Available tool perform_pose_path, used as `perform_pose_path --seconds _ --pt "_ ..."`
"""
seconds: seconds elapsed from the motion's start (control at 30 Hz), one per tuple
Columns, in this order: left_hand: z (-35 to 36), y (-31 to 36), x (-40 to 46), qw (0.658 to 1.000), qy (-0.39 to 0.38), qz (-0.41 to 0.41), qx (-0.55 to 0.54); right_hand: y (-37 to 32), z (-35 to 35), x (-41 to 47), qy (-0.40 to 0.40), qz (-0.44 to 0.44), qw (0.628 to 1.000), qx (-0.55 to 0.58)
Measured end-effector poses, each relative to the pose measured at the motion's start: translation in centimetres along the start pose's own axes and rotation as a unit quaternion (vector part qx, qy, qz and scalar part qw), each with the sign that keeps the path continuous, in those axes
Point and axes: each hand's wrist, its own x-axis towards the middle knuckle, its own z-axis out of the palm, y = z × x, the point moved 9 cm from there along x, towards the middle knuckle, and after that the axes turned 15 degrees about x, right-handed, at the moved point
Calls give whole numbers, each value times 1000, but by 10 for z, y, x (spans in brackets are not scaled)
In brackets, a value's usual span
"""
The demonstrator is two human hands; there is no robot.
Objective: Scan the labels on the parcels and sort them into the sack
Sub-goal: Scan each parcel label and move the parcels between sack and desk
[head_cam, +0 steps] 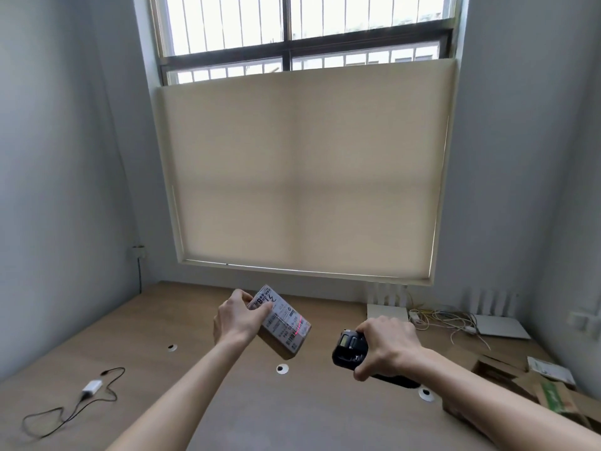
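Note:
My left hand (235,319) grips a small box parcel (286,323) by its upper left end and holds it above the wooden table (195,402). The parcel's white shipping label faces up. A red scan line falls across the label near its right end. My right hand (387,348) grips a black handheld scanner (348,351), held to the right of the parcel with its head pointing left at the label. No sack is in view.
Several cardboard parcels (553,392) lie at the table's right edge. White router boxes (387,312) and tangled cables (445,320) sit at the back right. A white adapter with a black cable (91,387) lies at the left. Round white caps (282,368) dot the tabletop.

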Motion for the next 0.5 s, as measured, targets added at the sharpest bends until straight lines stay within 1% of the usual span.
perform_pose_path --seconds 0.33,0.5 --pt "-12 -33 -9 999 10 -33 20 -26 9 3 -3 -30 1000 0" --pt "-18 -53 -14 998 10 -56 6 -41 23 6 -22 -50 997 45"
